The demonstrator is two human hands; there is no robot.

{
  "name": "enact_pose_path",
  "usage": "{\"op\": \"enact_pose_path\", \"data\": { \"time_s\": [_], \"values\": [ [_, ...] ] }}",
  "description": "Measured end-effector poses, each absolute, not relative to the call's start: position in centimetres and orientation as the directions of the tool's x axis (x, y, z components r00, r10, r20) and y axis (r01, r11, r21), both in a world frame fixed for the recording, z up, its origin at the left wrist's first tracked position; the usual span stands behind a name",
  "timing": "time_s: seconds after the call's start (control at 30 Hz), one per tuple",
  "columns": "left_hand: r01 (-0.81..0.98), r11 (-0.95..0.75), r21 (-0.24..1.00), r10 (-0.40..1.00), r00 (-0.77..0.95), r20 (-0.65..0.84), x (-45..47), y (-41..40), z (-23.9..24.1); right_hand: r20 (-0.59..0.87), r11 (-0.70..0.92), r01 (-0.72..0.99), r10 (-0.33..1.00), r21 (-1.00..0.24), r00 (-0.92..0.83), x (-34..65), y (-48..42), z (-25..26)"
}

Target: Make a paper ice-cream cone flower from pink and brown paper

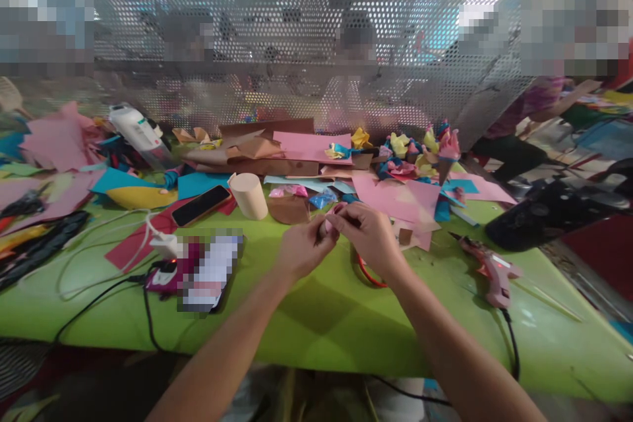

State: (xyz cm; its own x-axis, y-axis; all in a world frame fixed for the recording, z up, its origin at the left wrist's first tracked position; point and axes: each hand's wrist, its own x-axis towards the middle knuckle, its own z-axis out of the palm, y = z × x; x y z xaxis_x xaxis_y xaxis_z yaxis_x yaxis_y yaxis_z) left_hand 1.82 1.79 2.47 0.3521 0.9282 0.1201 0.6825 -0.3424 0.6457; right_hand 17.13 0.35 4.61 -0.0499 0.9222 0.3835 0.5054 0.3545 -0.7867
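Note:
My left hand (302, 247) and my right hand (368, 234) meet above the green table (316, 316), fingers pinched together on a small pink paper piece (330, 223). Both hands are closed around it, and most of the piece is hidden by the fingers. Under my right hand lies a red ring-shaped thing (370, 275), partly covered. A beige paper roll (248, 194) and a black phone (200, 205) lie just beyond my left hand.
Coloured paper scraps (395, 194) litter the far side of the table. A pink glue gun (492, 270) lies at right with its cord. White and black cables (106, 257) and a white bottle (136, 128) are at left. A perforated metal screen (297, 33) stands behind.

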Motion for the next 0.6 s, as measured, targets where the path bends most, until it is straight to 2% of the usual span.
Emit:
{"op": "enact_pose_path", "data": {
  "time_s": [0.23,0.6],
  "values": [
    [0.587,-0.294,0.754,0.926,0.369,0.074,1.2,2.2,2.5,0.349,0.437,0.457,0.898,-0.774,-0.267,18.6,0.4,5.7],
    [0.480,-0.274,0.833,0.912,0.404,0.067,1.1,2.6,2.0,0.437,0.510,0.522,0.859,-0.684,-0.265,18.5,0.8,5.0]
  ]
}}
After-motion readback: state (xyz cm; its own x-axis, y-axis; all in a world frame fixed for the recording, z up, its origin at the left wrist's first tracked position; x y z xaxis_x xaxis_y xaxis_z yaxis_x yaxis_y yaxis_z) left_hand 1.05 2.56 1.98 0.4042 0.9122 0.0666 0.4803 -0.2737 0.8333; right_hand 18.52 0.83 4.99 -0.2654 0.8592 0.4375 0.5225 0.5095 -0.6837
